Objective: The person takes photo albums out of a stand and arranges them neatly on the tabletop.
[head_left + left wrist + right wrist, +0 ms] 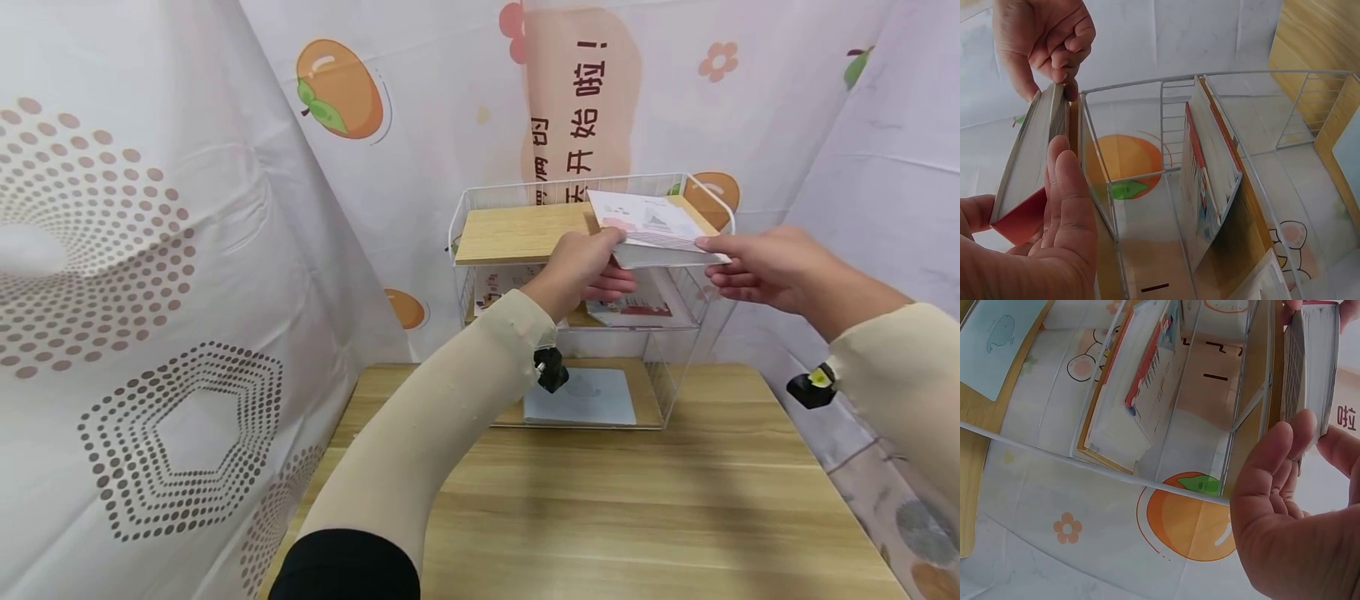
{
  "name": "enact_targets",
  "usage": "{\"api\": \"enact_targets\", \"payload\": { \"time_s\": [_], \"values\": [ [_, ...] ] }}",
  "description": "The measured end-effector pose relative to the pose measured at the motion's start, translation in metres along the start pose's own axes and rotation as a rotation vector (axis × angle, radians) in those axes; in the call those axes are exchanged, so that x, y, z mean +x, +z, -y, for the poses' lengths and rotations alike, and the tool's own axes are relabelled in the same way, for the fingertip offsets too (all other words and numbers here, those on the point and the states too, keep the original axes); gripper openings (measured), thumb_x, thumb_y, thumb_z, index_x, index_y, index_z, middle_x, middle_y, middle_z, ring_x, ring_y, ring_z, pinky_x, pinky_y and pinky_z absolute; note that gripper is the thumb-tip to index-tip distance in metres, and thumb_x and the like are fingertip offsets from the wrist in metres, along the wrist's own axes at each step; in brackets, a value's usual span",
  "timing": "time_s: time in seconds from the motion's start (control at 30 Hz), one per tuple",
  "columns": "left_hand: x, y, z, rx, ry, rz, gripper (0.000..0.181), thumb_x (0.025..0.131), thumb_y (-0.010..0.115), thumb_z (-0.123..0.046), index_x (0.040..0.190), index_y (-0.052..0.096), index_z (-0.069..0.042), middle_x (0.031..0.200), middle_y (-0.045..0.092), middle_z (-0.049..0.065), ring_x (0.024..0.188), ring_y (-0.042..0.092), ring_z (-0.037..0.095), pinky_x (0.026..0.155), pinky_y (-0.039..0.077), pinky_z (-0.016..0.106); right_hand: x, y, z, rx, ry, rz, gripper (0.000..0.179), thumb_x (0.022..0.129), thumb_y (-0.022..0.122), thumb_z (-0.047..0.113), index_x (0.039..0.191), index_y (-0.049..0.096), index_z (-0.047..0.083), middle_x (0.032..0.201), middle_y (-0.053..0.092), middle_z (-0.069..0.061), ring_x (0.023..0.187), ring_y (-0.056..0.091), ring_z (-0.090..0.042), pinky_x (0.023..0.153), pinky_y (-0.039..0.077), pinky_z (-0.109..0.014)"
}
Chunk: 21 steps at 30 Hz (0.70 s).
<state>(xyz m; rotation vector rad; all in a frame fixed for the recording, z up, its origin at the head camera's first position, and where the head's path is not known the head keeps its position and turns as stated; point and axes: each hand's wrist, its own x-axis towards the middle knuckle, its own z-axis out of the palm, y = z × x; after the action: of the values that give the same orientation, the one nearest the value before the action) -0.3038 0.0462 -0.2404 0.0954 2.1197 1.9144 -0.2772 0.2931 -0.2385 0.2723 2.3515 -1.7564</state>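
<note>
Both hands hold a thick book (648, 218) with a pale printed cover above the top shelf of a white wire rack. My left hand (581, 267) grips its near left corner, thumb on the cover and fingers below. At the near right corner, my right hand (776, 268) pinches it the same way. The page block of the book (1321, 369) faces the right palm in the right wrist view. A red end of the book (1022, 219) shows beside the left hand in the left wrist view.
The rack's wooden top shelf (517, 233) extends left of the book. Printed books (637, 304) lie on the middle shelf. A pale blue notebook (581, 398) lies on the bottom one. The rack stands at the back of a wooden table (600, 508), before a patterned curtain (442, 92).
</note>
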Motion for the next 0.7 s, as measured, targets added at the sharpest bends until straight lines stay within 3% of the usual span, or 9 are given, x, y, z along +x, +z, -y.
{"api": "enact_targets", "payload": {
  "time_s": [0.23, 0.5, 0.7],
  "values": [
    [-0.005, 0.000, 0.000, 0.016, -0.016, 0.028, 0.035, 0.103, 0.059, -0.037, 0.095, 0.068, -0.004, 0.081, 0.077, 0.015, 0.077, 0.079, 0.027, 0.066, 0.065, 0.035, -0.005, -0.002, -0.004, -0.039, -0.010, 0.029, 0.064, 0.089, 0.074, 0.060, 0.122, 0.046, 0.012, 0.080, 0.073, 0.013, 0.075, 0.070, -0.002, 0.077, 0.063, -0.024],
    [-0.012, -0.004, 0.000, 0.015, -0.027, 0.087, 0.038, 0.103, 0.060, -0.040, 0.096, 0.068, -0.004, 0.084, 0.077, 0.016, 0.075, 0.078, 0.028, 0.080, 0.065, 0.042, -0.011, -0.004, -0.006, 0.004, -0.001, 0.064, 0.052, 0.094, 0.070, 0.054, 0.116, 0.050, 0.011, 0.082, 0.077, 0.008, 0.077, 0.074, -0.006, 0.078, 0.064, -0.026],
    [-0.006, -0.002, -0.002, 0.013, 0.013, 0.009, 0.042, 0.099, 0.064, -0.048, 0.096, 0.069, -0.007, 0.082, 0.074, 0.014, 0.068, 0.076, 0.024, 0.080, 0.065, 0.041, -0.007, -0.003, -0.004, 0.072, 0.009, 0.092, 0.057, 0.097, 0.064, 0.057, 0.123, 0.045, 0.011, 0.089, 0.077, 0.007, 0.083, 0.077, -0.010, 0.082, 0.064, -0.029]
  ]
}}
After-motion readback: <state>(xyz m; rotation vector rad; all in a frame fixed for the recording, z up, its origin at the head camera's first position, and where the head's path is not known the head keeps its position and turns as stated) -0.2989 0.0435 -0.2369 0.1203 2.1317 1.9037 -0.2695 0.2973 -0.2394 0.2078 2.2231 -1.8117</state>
